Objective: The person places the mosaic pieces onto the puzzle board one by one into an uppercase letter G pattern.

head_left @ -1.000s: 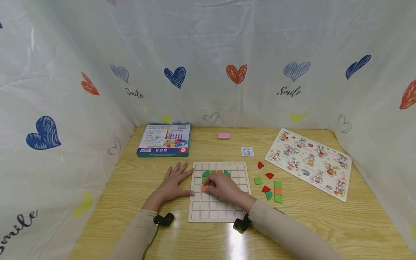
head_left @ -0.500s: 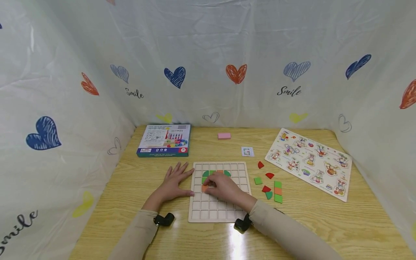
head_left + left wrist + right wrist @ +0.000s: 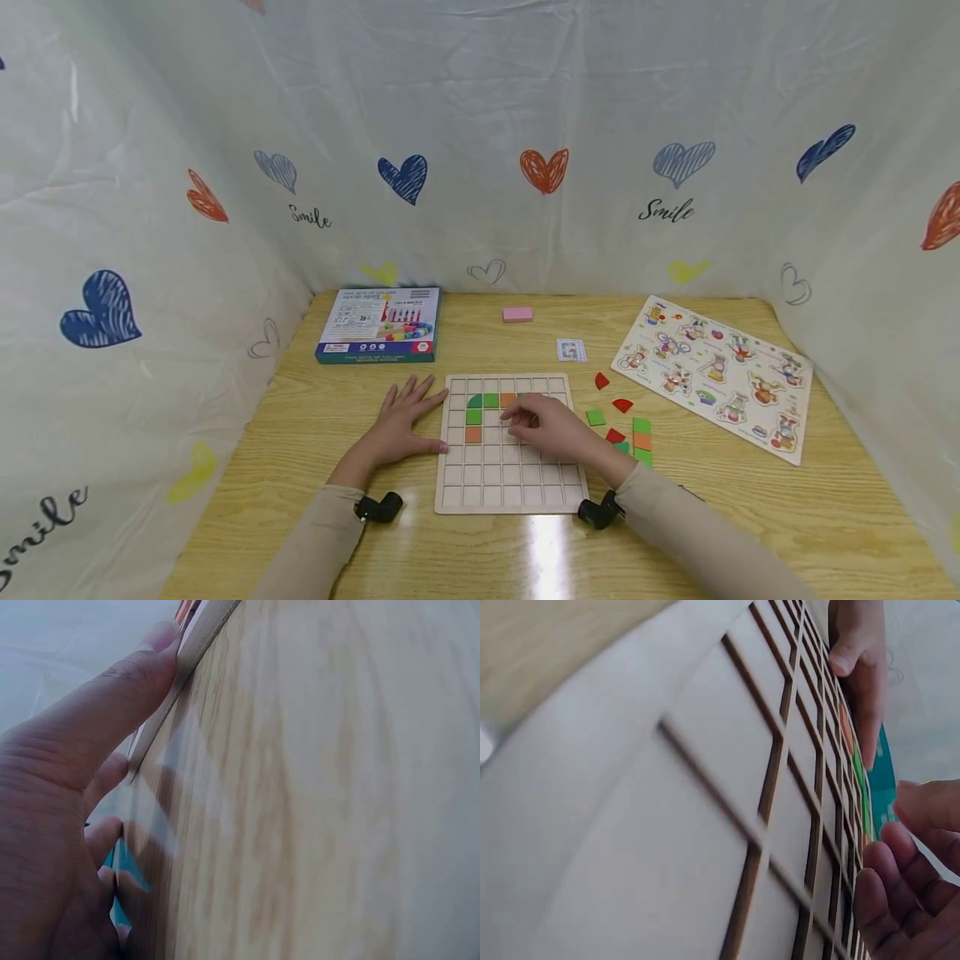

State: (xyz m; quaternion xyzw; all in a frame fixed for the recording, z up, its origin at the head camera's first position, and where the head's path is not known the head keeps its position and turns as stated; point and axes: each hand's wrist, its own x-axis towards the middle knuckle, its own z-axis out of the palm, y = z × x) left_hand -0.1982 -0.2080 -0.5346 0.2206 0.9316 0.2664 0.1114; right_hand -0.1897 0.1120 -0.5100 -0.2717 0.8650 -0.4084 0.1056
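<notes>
At nine o'clock of the grid board, our left hand rests with fingers spread, thumb touching the edge, presumably to steady it. Our right hand hovers mid-board, loosely curled and seemingly empty; the laid tiles sit toward eleven o'clock, loose pieces at three, likely for easy reach.
</notes>
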